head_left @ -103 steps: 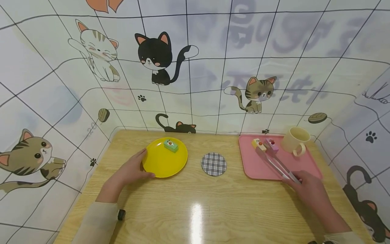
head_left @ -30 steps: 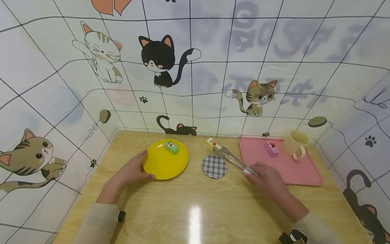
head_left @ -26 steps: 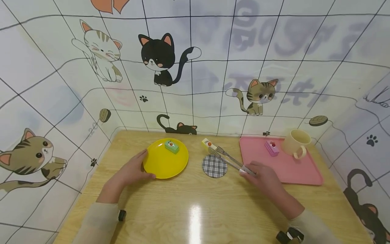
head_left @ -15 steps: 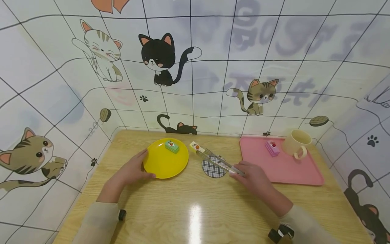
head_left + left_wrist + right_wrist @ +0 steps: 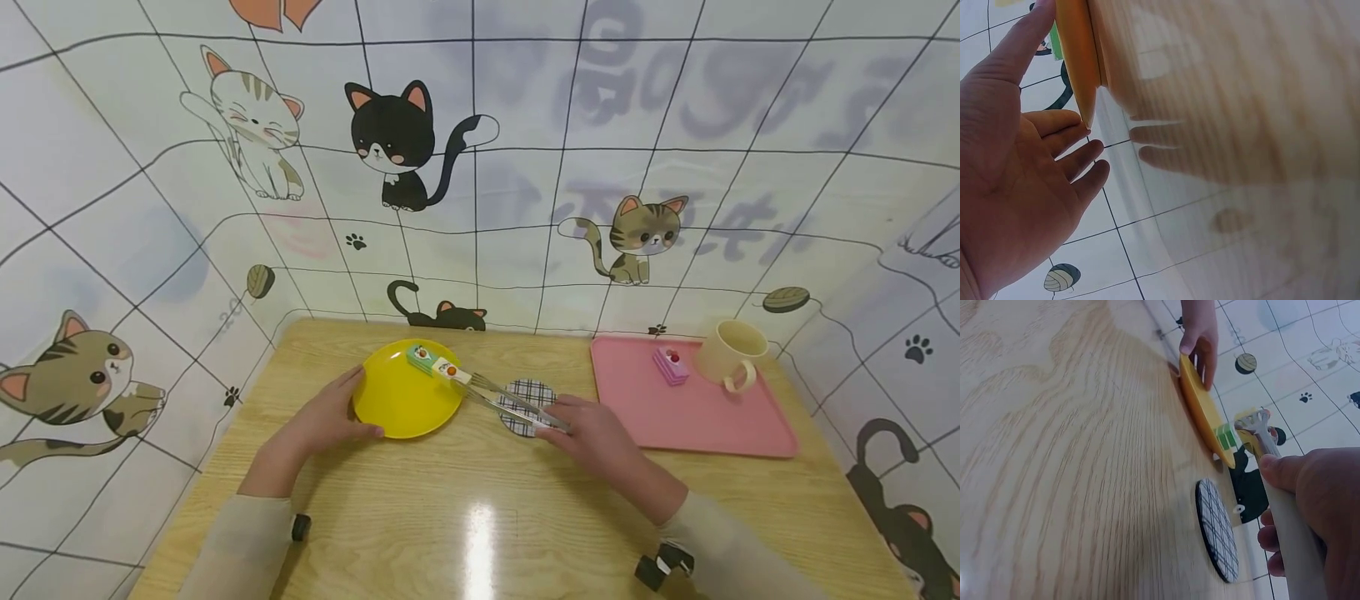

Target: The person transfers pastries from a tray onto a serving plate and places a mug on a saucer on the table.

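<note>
My right hand (image 5: 600,442) grips metal tongs (image 5: 557,421), pointed left over the table. Their tips hold a small yellow toy cake slice (image 5: 450,372) at the right rim of a yellow plate (image 5: 393,404). On that plate lies a green toy cake slice (image 5: 421,357), whose end meets the yellow one in the head view. In the right wrist view, the tong head (image 5: 1254,420) appears right beside the green slice (image 5: 1225,435). My left hand (image 5: 326,417) rests at the plate's left edge, thumb in front and fingers behind, fairly straight and relaxed.
A round checked coaster (image 5: 517,427) lies under the tongs. To the right, a pink tray (image 5: 675,425) bears a pink-purple toy cake slice (image 5: 671,366) and a cream mug (image 5: 731,350). Cat-patterned cloth walls stand behind the table and at both sides.
My right hand has carried the yellow cake slice in the tongs from the pink tray leftward, past the coaster, to the yellow plate. My left hand has stayed at the plate.
</note>
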Demonstrator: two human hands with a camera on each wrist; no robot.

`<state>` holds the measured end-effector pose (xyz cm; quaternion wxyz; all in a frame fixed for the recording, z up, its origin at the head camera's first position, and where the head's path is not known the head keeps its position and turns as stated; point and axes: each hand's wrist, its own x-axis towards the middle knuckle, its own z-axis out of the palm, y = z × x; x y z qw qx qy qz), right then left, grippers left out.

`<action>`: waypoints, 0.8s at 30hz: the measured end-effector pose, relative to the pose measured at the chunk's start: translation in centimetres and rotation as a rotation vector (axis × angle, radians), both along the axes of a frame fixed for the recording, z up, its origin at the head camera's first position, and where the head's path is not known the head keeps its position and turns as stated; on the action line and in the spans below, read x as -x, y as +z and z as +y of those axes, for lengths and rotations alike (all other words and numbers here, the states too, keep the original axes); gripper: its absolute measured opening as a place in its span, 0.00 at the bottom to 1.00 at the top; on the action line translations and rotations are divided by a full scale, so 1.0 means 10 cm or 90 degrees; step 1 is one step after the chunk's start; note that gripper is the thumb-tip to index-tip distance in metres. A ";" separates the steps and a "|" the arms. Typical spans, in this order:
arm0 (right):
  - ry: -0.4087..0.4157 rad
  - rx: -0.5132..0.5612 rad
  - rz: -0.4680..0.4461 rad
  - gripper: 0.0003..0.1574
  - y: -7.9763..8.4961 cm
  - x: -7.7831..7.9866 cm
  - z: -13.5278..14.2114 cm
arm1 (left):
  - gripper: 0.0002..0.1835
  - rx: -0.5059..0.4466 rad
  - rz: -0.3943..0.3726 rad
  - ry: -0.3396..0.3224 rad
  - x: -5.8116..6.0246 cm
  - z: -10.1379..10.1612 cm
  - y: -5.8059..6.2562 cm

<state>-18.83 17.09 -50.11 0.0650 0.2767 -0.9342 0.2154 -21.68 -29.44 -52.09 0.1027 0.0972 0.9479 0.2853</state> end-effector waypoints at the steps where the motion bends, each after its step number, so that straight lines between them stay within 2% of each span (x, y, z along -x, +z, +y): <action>1: 0.001 0.004 -0.007 0.26 0.00 0.00 -0.03 | 0.67 0.001 0.001 -0.002 0.00 0.00 0.00; 6: 0.005 -0.001 -0.032 0.28 -0.02 0.03 -0.17 | 0.66 0.011 0.002 -0.009 0.02 0.01 0.00; 15: 0.025 -0.016 -0.061 0.27 -0.04 0.14 -0.46 | 0.67 0.005 -0.014 0.007 0.00 0.01 0.02; 24: 0.030 -0.001 -0.049 0.20 -0.14 0.24 -0.76 | 0.67 -0.001 -0.012 0.007 -0.02 0.02 0.05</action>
